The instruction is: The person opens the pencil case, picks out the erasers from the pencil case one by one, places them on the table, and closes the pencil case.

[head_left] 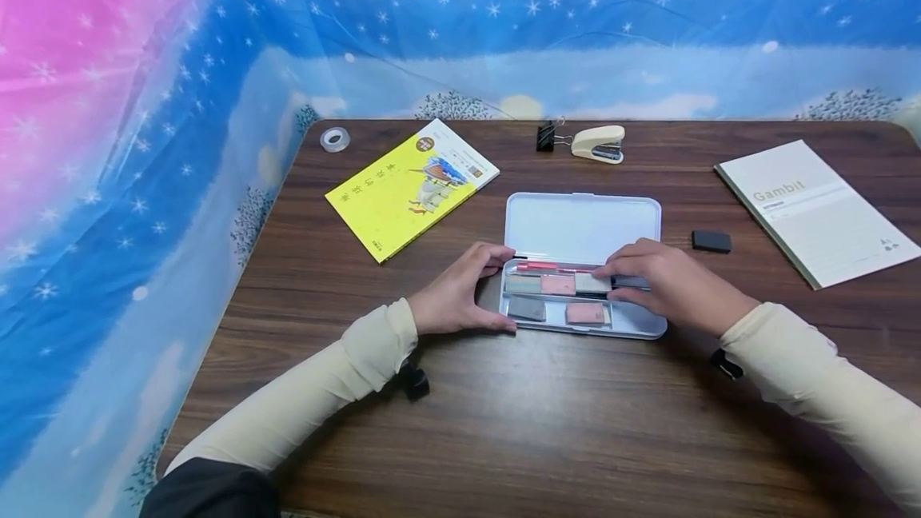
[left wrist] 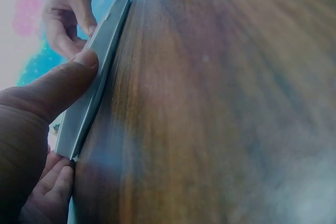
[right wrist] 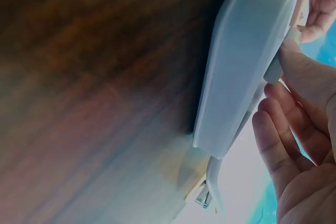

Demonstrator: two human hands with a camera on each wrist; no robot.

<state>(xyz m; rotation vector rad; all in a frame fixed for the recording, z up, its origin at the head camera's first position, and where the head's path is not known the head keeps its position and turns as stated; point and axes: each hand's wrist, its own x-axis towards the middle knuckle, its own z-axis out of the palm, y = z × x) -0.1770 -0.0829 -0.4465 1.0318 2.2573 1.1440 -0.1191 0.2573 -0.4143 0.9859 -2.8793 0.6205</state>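
The left hand (head_left: 453,294) spans the case (head_left: 636,320)'s left end, its grip wide; the right hand (head_left: 672,282) narrowly pinches a pale eraser (head_left: 592,284) mid-case. A loose pinch could drop it (perhaps nudging the pink eraser (head_left: 557,284) alongside).

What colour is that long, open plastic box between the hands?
The long, open plastic box is white; the head view shows it best.

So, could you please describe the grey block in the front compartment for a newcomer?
On the brown table lies an open white case. In its front compartment, nearer the left hand, is the grey block, in colour unlike its pink neighbour.
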